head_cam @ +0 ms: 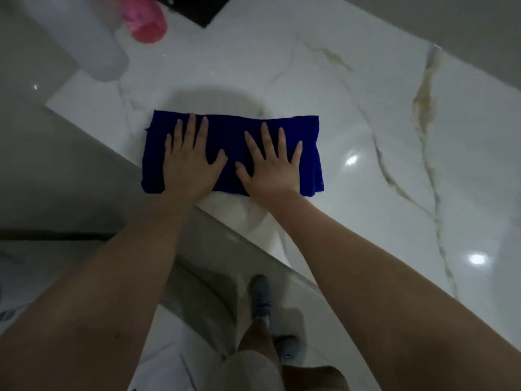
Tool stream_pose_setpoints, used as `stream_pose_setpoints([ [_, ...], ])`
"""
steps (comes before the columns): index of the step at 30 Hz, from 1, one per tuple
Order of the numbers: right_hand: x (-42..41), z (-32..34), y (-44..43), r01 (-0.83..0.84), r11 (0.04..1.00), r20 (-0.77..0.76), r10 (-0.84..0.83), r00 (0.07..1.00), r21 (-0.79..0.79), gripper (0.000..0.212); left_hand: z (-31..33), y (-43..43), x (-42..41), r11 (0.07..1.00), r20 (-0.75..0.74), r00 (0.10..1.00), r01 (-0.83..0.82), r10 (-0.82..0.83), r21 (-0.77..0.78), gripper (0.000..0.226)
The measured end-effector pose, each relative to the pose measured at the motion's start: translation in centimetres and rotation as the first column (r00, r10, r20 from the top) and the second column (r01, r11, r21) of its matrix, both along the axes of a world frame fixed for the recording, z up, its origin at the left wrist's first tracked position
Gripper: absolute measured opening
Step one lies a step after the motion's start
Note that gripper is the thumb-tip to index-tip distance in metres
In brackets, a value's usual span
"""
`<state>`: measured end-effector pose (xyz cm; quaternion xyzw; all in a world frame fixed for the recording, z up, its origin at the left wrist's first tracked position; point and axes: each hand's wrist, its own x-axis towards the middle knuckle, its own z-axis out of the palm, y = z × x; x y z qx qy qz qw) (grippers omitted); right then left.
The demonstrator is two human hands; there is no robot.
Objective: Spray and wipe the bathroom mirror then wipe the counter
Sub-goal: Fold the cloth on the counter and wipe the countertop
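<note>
I see both grips lying flat on the cloth (pixel 231 131), a dark blue rectangle spread on the white marble tabletop (pixel 366 108) close to its near edge. The left grip (pixel 191 162) lies on the cloth's left half and the right grip (pixel 272 167) on its right half. The two thumbs point toward each other but are apart, with a strip of blue between them. Both grips are open: fingers straight and spread, palms down, nothing pinched or curled round. The heels of both palms reach the cloth's near edge, and the bare forearms run back toward me over the tabletop's edge. The cloth's right end sticks out well past the right grip.

At the far left of the tabletop is a pale bottle (pixel 93 43), blurred, with a pink container (pixel 146 21) just beside it; I cannot tell whether they touch. A dark object (pixel 197 7) sits at the top, cut off by the frame. Grey-gold veins cross the tabletop on the right. Below the tabletop's edge I see the floor (pixel 332 334) and two grey shoes (pixel 260 297).
</note>
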<state>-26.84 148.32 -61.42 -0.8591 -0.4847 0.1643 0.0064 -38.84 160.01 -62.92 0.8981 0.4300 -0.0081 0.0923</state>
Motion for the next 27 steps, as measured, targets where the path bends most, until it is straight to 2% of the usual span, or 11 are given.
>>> stream_pose_setpoints([
  [7,-4.7,-0.3,10.2,-0.190,0.981,0.029,0.189,0.982,0.038,0.067,-0.6,6.1,-6.3,0.969,0.064,0.968,-0.245,0.243,0.036,0.067],
  [11,-5.1,-0.9,11.6,-0.208,0.976,0.054,0.205,0.977,0.067,0.067,-1.0,6.8,-6.5,0.964,0.085,0.965,-0.255,0.248,0.079,0.066],
  [19,-5.5,-0.8,8.6,-0.211,0.973,0.035,0.208,0.977,0.091,0.063,-0.3,5.9,-6.1,0.971,0.023,0.972,-0.234,0.233,0.053,0.066],
  [27,-5.2,-1.0,1.5,-0.175,0.978,0.024,0.174,0.984,0.109,0.061,0.1,-1.1,-4.8,0.980,0.016,0.980,-0.196,0.197,-0.010,0.067],
])
